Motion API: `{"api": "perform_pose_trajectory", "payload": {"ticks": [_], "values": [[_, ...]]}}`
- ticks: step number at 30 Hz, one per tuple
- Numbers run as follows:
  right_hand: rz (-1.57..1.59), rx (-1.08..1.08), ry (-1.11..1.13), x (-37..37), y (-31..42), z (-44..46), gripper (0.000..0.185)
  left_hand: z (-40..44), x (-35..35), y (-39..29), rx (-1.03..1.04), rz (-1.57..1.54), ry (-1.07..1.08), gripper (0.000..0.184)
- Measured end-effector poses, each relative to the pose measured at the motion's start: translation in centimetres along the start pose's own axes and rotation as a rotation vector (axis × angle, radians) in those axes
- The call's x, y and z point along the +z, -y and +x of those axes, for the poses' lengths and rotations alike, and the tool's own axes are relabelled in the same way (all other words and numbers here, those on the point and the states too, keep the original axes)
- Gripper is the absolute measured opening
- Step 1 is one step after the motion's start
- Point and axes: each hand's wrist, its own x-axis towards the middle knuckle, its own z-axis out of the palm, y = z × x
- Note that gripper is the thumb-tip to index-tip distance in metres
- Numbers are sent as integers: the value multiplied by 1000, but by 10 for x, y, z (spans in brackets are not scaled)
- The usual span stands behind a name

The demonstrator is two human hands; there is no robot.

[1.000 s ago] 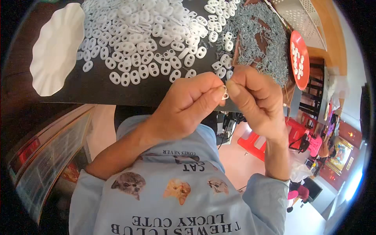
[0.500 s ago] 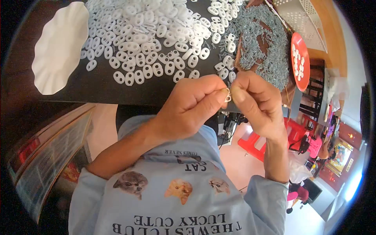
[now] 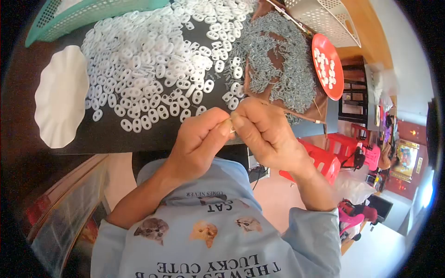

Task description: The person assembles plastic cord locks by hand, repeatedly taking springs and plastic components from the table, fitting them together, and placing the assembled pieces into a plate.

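At the centre of the frame, the left hand (image 3: 197,144) and the right hand (image 3: 268,134) meet, thumbs and forefingers pinched together at the tips and the other fingers curled in. Between the fingertips is a small white plastic piece (image 3: 232,129), mostly hidden, with only a sliver showing; whether each hand grips it, or whether the right holds something else, cannot be told. Both hands are just above the near edge of a dark, flat-topped table (image 3: 104,140). A broad heap of white oval plastic pieces with two holes each (image 3: 139,60) spreads over the upper middle of the frame, its loose edge near the left hand. In the upper right, a pile of small, slender grey pieces (image 3: 296,60) lies on a brown sheet-like surface (image 3: 313,112), and beside it a round red plate (image 3: 339,69) carries some white pieces. On the left is a white oval dish with a wavy rim (image 3: 62,97); in the upper left corner, a green perforated plastic basket (image 3: 99,21)
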Motion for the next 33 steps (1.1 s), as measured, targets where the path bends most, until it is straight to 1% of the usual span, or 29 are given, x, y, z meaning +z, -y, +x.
{"api": "perform_pose_trajectory", "payload": {"ticks": [1, 3, 4, 6, 9, 10, 13, 14, 16, 17, 19, 20, 21, 23, 25, 26, 27, 28, 29, 30, 32, 33], "values": [[-2, 1, -1, -2, 1, 0, 13, 0, -1, -1, 1, -1, 2, 20], [69, 93, 92, -8, 5, 1, 12, -1, -4, -4, -32, -9, 43, 20], [77, 90, 100, -9, 6, 0, 12, -2, -4, -4, -36, -7, 32, 20], [176, 202, 100, -13, 6, 0, 9, -1, -1, -2, 17, -38, 12, 21], [143, 188, 82, -14, 11, 2, 9, 0, -3, 0, 67, -65, 35, 21], [113, 74, 82, -12, 6, 4, 10, -1, -4, 0, 55, -56, 41, 21], [70, 23, 99, -10, 6, 7, 10, -1, -5, 4, 51, -76, 43, 21], [68, 19, 96, -9, 6, 7, 10, -1, -5, 4, 55, -73, 44, 21], [68, 114, 82, -6, 9, 5, 11, -1, -3, 2, 34, -73, 17, 20], [65, 110, 81, -7, 10, 4, 11, 0, -3, 2, 39, -73, 16, 20], [53, 138, 97, -9, 13, 5, 9, 0, -2, 3, 119, -36, 26, 19], [56, 124, 110, -12, 12, 6, 9, -1, -3, 5, 77, -54, 28, 18], [61, 130, 137, -19, 11, 8, 7, -1, -5, 5, 85, -48, 12, 18], [61, 125, 166, -24, 10, 17, 7, 0, -8, 3, 81, -7, 66, 21], [-110, 48, 41, -30, 2, 37, 11, -1, -6, 2, 88, -6, 58, 23], [-197, -42, 79, -32, -3, 51, 15, -1, -5, 0, 78, -10, 49, 23], [-202, -49, 67, -29, -4, 62, 15, -1, -5, 0, 68, -13, 41, 23], [-341, -146, 109, -23, -3, 72, 16, -1, -6, 0, 30, -39, 49, 23], [-479, -242, 152, -17, -3, 83, 18, -1, -6, 0, 37, -27, 55, 23], [-481, -248, 139, -11, -6, 94, 18, -1, -7, 0, 20, -43, 60, 23], [-616, -204, 247, -4, -15, 113, 20, -1, -5, 2, 16, -44, 51, 23], [-616, -203, 243, -6, -21, 122, 20, 0, -5, 1, 16, -41, 54, 23]]}}
